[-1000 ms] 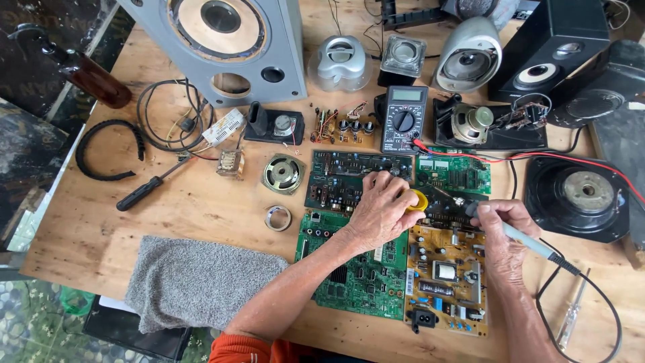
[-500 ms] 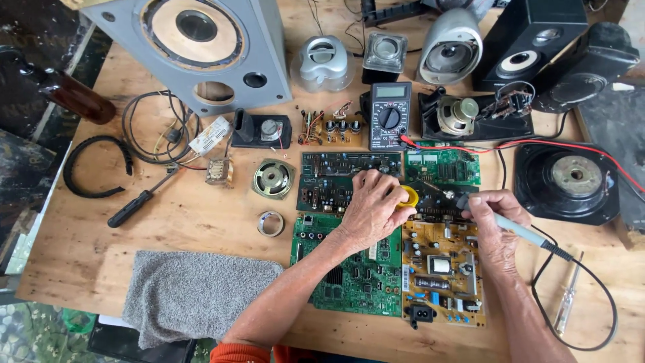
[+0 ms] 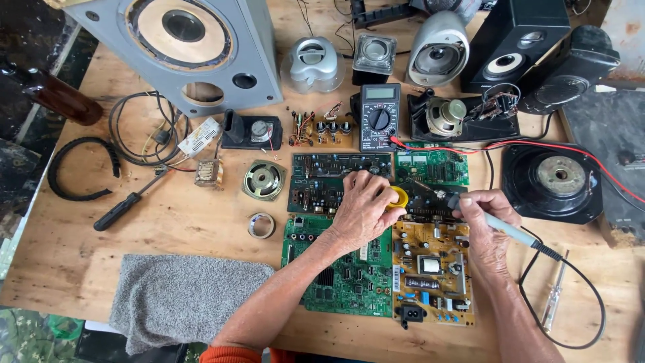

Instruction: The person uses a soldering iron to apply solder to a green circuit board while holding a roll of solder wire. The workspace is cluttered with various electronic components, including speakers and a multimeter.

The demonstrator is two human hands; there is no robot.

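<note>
My left hand (image 3: 363, 208) rests over the circuit boards and grips a small yellow round object (image 3: 399, 196) at its fingertips. My right hand (image 3: 485, 218) is closed around a soldering iron (image 3: 500, 226), whose tip points left at a dark board (image 3: 422, 195) close to the yellow object. Below my hands lie a green circuit board (image 3: 346, 282) and a yellow-brown power board (image 3: 430, 272). A dark green board (image 3: 322, 178) sits above my left hand.
On the wooden table stand a large grey speaker (image 3: 188, 47), a multimeter (image 3: 379, 115) with red leads, several small speakers, a black speaker driver (image 3: 554, 180), a grey cloth (image 3: 181, 296), a screwdriver (image 3: 127, 207) and a tape ring (image 3: 261, 225).
The view has shifted slightly. Both hands stay at the same spot over the boards, with the iron tip still near the yellow object.
</note>
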